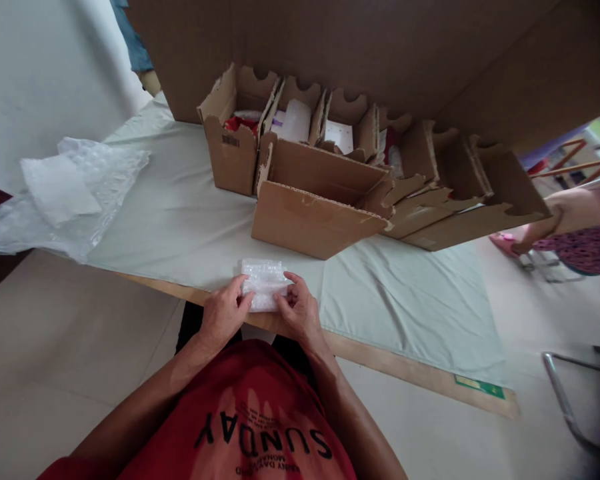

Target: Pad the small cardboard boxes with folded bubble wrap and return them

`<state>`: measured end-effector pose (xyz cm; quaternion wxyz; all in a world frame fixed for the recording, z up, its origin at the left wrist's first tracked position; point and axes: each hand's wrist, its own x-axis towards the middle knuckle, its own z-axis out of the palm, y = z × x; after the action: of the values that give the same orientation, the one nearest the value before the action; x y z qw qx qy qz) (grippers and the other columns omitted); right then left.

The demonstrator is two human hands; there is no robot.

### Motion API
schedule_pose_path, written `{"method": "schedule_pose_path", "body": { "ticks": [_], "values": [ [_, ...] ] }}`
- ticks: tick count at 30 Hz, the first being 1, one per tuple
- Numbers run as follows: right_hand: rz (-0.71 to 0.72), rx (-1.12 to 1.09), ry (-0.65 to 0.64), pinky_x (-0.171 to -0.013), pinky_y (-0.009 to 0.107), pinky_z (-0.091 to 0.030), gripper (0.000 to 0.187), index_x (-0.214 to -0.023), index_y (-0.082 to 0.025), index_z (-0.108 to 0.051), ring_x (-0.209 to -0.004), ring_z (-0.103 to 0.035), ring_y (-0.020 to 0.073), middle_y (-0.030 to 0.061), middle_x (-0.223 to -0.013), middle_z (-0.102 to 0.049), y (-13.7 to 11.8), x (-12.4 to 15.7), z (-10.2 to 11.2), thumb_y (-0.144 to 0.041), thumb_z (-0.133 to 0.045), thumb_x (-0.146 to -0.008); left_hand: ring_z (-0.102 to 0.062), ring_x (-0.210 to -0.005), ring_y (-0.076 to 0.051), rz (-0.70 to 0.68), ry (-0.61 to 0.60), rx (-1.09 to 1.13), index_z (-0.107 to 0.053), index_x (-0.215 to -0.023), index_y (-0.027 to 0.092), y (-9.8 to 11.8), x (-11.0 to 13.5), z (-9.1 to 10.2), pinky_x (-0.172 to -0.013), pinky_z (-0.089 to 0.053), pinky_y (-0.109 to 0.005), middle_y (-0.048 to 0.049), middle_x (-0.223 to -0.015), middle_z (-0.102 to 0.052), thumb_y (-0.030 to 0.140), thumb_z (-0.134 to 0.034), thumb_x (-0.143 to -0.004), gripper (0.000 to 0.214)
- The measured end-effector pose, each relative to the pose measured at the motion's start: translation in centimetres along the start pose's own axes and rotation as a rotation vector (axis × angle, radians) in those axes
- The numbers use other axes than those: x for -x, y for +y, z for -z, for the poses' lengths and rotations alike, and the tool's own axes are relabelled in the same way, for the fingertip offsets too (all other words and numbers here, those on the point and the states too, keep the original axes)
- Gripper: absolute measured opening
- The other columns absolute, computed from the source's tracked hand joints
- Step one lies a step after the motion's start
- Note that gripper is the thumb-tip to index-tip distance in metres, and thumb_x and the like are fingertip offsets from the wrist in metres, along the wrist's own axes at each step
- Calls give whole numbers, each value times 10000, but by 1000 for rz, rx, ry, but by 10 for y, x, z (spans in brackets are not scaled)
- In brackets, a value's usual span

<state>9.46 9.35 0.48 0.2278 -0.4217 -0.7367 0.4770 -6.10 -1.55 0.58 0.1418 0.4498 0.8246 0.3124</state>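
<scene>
A small packet wrapped in bubble wrap point(264, 280) lies at the near edge of the table point(410, 300), which is covered with a pale cloth. My left hand point(223, 313) grips its left side with curled fingers. On its right side my right hand point(299, 308) pinches it, thumb on top. Both hands rest over the table's wooden edge, just in front of my red shirt.
Several open cardboard boxes point(310, 200) stand in a row behind the packet, some holding white and red items. A heap of clear plastic and bubble wrap point(65, 193) hangs off the table's left end. Another person's arm point(575, 213) shows at right, a metal chair frame point(570, 400) lower right.
</scene>
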Motion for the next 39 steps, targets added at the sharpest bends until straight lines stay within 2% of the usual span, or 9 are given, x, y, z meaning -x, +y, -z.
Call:
{"method": "schedule_pose_path", "body": {
  "ticks": [8, 15, 17, 20, 23, 26, 33, 36, 39],
  "values": [
    [-8, -118, -83, -571, 254, -388, 371, -1168, -185, -622, -620, -483, 133, -38, -712, -543, -3, 15, 10, -445, -599, -905, -625, -727, -173, 7, -50, 296, -649, -868, 188, 3, 9, 13, -694, -480, -278, -29, -791, -680, 400, -534, -927, 248],
    [0, 54, -55, -642, 294, -470, 195, -985, -197, -653, -667, -580, 169, 17, -786, -657, -3, 7, 6, -350, -564, -904, -544, -658, -170, -40, -7, 92, -583, -661, 202, 3, 6, 8, -672, -414, -286, -16, -660, -580, 388, -528, -951, 349],
    [75, 143, 40, -724, 341, -522, 254, -1109, -197, -646, -758, -630, 196, 73, -979, -702, -3, 11, 5, -312, -567, -897, -564, -669, -180, -32, -14, 14, -642, -726, 201, 3, 3, 4, -668, -405, -287, -21, -675, -615, 355, -572, -933, 267],
    [340, 329, 106, -945, 453, -517, 390, -1298, -217, -594, -1118, -631, 278, 149, -1316, -635, -8, 23, 8, -278, -592, -913, -603, -680, -191, 5, -32, -47, -721, -960, 212, 6, -3, 3, -651, -397, -279, -8, -695, -661, 292, -636, -893, 135],
    [548, 541, -116, -1036, 525, -462, 438, -1337, -217, -594, -1328, -527, 342, 165, -1419, -598, -15, 30, 12, -250, -648, -904, -618, -648, -191, 39, -74, -65, -718, -1118, 217, 9, -10, 5, -633, -400, -273, 13, -650, -656, 260, -662, -867, 261],
    [597, 662, -271, -1027, 528, -460, 436, -1356, -191, -602, -1340, -525, 352, 180, -1447, -594, -20, 23, 12, -169, -616, -921, -625, -621, -197, 91, -106, -17, -714, -1139, 205, 11, -14, 10, -626, -420, -281, 18, -607, -646, 277, -666, -861, 291],
    [539, 558, -289, -897, 455, -498, 294, -1232, -210, -689, -1013, -692, 289, 129, -1137, -764, -31, 0, 12, -177, -501, -1008, -691, -727, -174, 223, 65, 547, -695, -1134, 173, 1, 24, 31, -697, -552, -292, -57, -890, -756, 480, -599, -921, 386],
    [470, 436, -283, -915, 421, -497, 270, -1214, -212, -691, -974, -702, 263, 106, -1089, -777, -43, 5, 14, -226, -498, -1025, -743, -982, -230, 334, -47, 856, -642, -1299, 158, -2, 39, 30, -860, -598, -347, -119, -1152, -763, 478, -675, -877, 531],
    [353, 253, -347, -844, 340, -504, 239, -1161, -222, -692, -885, -686, 211, 51, -979, -772, -54, 16, 14, -282, -496, -1039, -682, -1214, -278, 311, -162, 1096, -588, -1410, 175, 1, 40, 20, -1022, -561, -405, -137, -1337, -703, 426, -681, -866, 606]
  ]
}}
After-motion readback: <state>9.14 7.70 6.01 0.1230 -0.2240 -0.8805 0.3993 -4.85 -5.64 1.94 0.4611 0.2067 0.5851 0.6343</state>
